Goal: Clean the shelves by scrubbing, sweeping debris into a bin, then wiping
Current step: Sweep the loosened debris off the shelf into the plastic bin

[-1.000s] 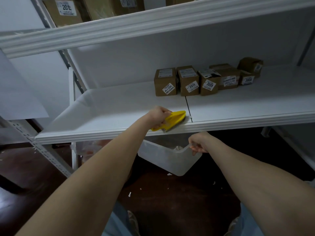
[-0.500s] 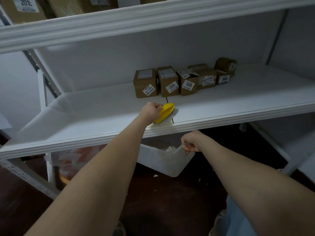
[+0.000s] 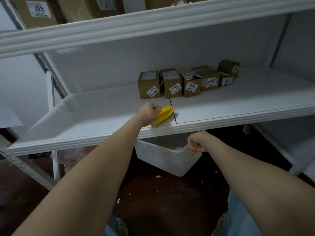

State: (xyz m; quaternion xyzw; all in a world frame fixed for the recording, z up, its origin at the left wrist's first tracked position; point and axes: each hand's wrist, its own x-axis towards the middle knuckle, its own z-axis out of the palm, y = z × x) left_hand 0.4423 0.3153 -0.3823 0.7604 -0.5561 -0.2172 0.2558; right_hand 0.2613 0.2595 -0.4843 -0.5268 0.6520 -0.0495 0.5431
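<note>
1. Presently: left hand (image 3: 149,111) is closed around the rear of the yellow brush (image 3: 165,114), fingers curled over its back. The thumb is hidden, so its position cannot be told.
2. The brush sits bristles-down on the middle shelf (image 3: 95,116), near the front lip. Its nose points toward the back right and reaches the seam (image 3: 175,119) between the two shelf panels.
3. Right hand (image 3: 197,142) grips the rim of the translucent bin (image 3: 162,161), fingers curled over the edge at its right corner.
4. The bin hangs tilted under the shelf's front lip, below and slightly right of the brush, clear of the floor (image 3: 170,206).
5. Bin contents: a small pale clump of debris (image 3: 178,148) shows just inside the rim, beside the right hand. The rest of the interior is too cloudy to read.
6. A row of labelled cardboard boxes (image 3: 175,83) stands at the back of the same shelf, behind the brush and apart from it. Legible labels: 2011, 3005, 3004.
7. The upper shelf (image 3: 136,23) carries larger boxes (image 3: 39,11).
8. White scraps (image 3: 158,176) lie scattered on the dark floor near the bin.
</note>
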